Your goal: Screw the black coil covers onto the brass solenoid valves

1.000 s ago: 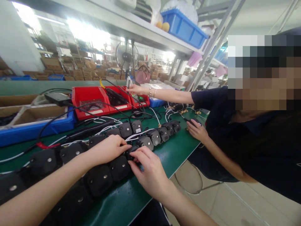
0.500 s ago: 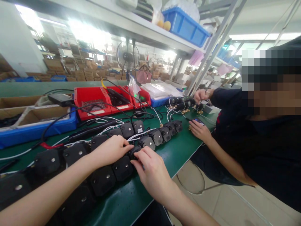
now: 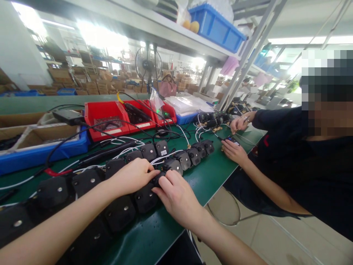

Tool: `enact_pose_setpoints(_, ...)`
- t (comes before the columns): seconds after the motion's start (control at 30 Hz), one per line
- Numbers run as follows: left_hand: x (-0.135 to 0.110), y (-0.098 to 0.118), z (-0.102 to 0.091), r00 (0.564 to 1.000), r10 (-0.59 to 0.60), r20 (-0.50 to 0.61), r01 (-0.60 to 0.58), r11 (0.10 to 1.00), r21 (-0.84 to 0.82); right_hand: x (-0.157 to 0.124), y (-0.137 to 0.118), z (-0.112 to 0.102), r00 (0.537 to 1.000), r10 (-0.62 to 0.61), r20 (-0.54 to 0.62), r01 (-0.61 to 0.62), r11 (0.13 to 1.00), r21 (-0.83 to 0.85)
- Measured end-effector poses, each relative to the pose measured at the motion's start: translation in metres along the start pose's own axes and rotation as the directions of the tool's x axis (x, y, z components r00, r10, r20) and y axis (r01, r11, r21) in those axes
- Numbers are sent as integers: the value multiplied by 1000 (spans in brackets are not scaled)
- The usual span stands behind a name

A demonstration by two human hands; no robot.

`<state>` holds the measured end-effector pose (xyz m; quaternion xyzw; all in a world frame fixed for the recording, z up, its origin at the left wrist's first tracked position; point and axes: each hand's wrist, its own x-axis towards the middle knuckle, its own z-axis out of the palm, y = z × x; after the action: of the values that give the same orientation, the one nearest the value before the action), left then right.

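Observation:
Rows of black boxy housings, each with a silvery round spot, run along the green bench. Between two of them my hands meet at a small black housing [image 3: 159, 179]. My left hand [image 3: 136, 175] reaches in from the left, thumb and fingers closed on its near side. From the right, my right hand [image 3: 176, 191] pinches the same piece with curled fingers. My fingers cover most of it, so its exact kind does not show. Just below lies another black housing [image 3: 146, 198]; to the upper right is one more [image 3: 174, 165]. White cables [image 3: 162, 159] run behind them.
Red bins [image 3: 107, 119] and a blue divided tray [image 3: 68, 147] line the back, with black cables trailing across. At right a co-worker's hand [image 3: 234, 151] rests by a small device; the other hand [image 3: 242, 123] holds a thin tool. A shelf with a blue crate [image 3: 217, 29] hangs above.
My right hand has curled a little more tightly around the small black housing; my left hand stays nearly in place. The co-worker's upper hand has moved down and right.

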<state>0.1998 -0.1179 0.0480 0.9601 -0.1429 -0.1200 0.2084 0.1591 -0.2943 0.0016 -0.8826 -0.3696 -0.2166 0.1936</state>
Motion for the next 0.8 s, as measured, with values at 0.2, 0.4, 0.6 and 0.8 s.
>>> enact_pose_setpoints(0.2, -3, 1, 0, 1000, -20, -1, 20, 1000, -2, -3, 0, -9, 993, 71, 97, -83, 989, 126)
enact_pose_setpoints(0.4, -3, 1, 1, 1000, -21, 0, 21, 1000, 13, -3, -8, -17, 991, 71, 114, -77, 996, 48)
enact_pose_setpoints(0.6, -6, 1, 2, 1000, -29, -7, 29, 999, 29, -1, -12, -12, 996, 47, 73, -36, 989, -146)
enact_pose_setpoints(0.8, -8, 5, 1, 998, -53, -31, 54, 998, 44, -7, -2, 1, 999, 36, -22, -39, 986, -160)
